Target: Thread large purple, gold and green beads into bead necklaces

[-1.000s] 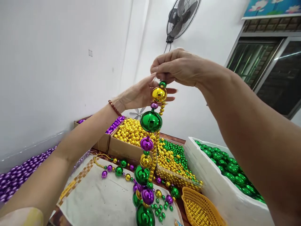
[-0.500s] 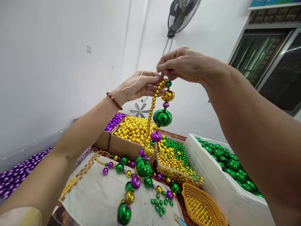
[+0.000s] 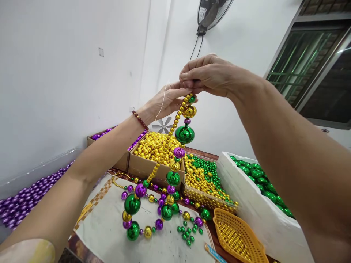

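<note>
A bead necklace of green, gold and purple beads hangs in a loop from my raised hands, with a run of small gold beads on its left side. My left hand pinches the top of the strand, its fingers partly behind the beads. My right hand is closed with fingertips together just above, meeting the left fingers. A pale thread trails down across my left hand. What sits between the right fingertips is too small to make out. Another strand of beads lies on the table below.
Cardboard boxes hold gold beads and purple beads. A clear tray has mixed gold and green beads. At right are a white foam box of green beads and an orange basket. Loose green beads lie on the table.
The hanging necklace has swung out into a wider loop, its lower end shifting left. My hands have come closer together, the right moving slightly left.
</note>
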`<act>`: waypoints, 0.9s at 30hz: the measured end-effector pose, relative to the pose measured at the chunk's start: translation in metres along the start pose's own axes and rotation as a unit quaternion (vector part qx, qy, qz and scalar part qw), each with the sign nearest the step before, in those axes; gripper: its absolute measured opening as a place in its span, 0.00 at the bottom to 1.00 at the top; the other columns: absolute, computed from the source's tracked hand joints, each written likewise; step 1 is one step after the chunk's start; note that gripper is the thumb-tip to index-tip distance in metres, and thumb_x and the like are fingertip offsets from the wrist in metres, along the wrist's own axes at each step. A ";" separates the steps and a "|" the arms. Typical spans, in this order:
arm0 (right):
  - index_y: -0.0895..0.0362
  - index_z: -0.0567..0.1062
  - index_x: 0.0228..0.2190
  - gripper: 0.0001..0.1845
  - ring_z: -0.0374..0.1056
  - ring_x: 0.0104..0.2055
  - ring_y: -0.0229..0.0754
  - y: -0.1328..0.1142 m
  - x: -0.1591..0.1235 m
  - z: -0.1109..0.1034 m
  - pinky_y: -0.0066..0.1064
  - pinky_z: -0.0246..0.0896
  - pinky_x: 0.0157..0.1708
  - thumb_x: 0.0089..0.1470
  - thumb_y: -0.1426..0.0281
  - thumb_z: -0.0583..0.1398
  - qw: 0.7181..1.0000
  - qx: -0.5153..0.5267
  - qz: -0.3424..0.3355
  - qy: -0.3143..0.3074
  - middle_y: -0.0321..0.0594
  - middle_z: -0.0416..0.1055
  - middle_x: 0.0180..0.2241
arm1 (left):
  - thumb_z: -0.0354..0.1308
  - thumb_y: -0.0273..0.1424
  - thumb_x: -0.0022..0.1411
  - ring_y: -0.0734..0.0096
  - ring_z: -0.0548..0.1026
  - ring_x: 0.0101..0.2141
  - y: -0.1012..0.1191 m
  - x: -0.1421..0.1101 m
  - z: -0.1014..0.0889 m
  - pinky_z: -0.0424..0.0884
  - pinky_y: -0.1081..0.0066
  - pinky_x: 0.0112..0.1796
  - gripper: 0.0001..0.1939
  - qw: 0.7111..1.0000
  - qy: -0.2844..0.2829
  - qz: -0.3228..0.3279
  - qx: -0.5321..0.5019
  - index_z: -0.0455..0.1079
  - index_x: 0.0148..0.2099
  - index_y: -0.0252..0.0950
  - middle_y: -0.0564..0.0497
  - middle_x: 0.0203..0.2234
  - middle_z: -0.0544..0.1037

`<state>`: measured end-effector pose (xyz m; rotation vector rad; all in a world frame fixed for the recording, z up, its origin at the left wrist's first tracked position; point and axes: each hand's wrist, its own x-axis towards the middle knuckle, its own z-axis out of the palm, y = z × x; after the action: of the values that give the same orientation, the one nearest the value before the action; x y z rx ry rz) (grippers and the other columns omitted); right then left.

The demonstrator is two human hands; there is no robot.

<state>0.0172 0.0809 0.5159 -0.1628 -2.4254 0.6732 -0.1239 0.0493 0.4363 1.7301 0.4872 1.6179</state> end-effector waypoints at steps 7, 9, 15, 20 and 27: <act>0.62 0.70 0.20 0.21 0.56 0.16 0.23 0.011 0.001 0.001 0.20 0.49 0.18 0.58 0.90 0.52 0.998 0.030 0.037 0.035 0.28 0.63 0.13 | 0.53 0.23 0.68 0.75 0.78 0.37 -0.008 0.000 0.006 0.72 0.71 0.43 0.07 0.997 0.039 -0.010 0.059 0.69 0.47 0.29 0.48 0.38 0.80; 0.63 0.71 0.20 0.21 0.59 0.16 0.23 0.014 0.003 -0.007 0.20 0.52 0.19 0.59 0.90 0.53 0.997 0.030 0.046 0.051 0.29 0.65 0.14 | 0.54 0.22 0.67 0.78 0.77 0.33 -0.006 0.007 0.009 0.71 0.74 0.39 0.07 0.997 0.039 -0.016 0.072 0.69 0.46 0.29 0.47 0.38 0.80; 0.61 0.72 0.22 0.20 0.63 0.17 0.23 0.020 0.002 -0.024 0.20 0.56 0.20 0.61 0.88 0.52 0.995 0.025 0.039 0.091 0.26 0.67 0.14 | 0.60 0.23 0.62 0.76 0.78 0.31 0.001 0.025 0.015 0.69 0.77 0.34 0.07 0.987 0.070 -0.025 0.141 0.70 0.44 0.29 0.51 0.29 0.76; 0.62 0.72 0.23 0.17 0.60 0.15 0.24 0.041 -0.016 0.003 0.19 0.59 0.18 0.62 0.85 0.56 0.988 0.061 0.076 0.117 0.27 0.67 0.14 | 0.62 0.25 0.62 0.79 0.76 0.28 -0.025 0.000 0.011 0.67 0.77 0.32 0.05 0.984 0.102 -0.066 0.128 0.68 0.38 0.30 0.53 0.26 0.72; 0.61 0.73 0.26 0.11 0.61 0.16 0.26 0.111 -0.054 0.073 0.21 0.67 0.21 0.61 0.76 0.64 0.942 0.255 0.117 0.181 0.30 0.69 0.19 | 0.63 0.26 0.62 0.81 0.71 0.22 -0.084 -0.059 -0.010 0.62 0.76 0.25 0.11 0.972 0.117 -0.190 0.071 0.64 0.31 0.33 0.55 0.21 0.70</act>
<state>0.0134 0.1309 0.3814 -0.3324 -1.8280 1.2372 -0.1263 0.0677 0.3351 1.4384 1.0052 1.5369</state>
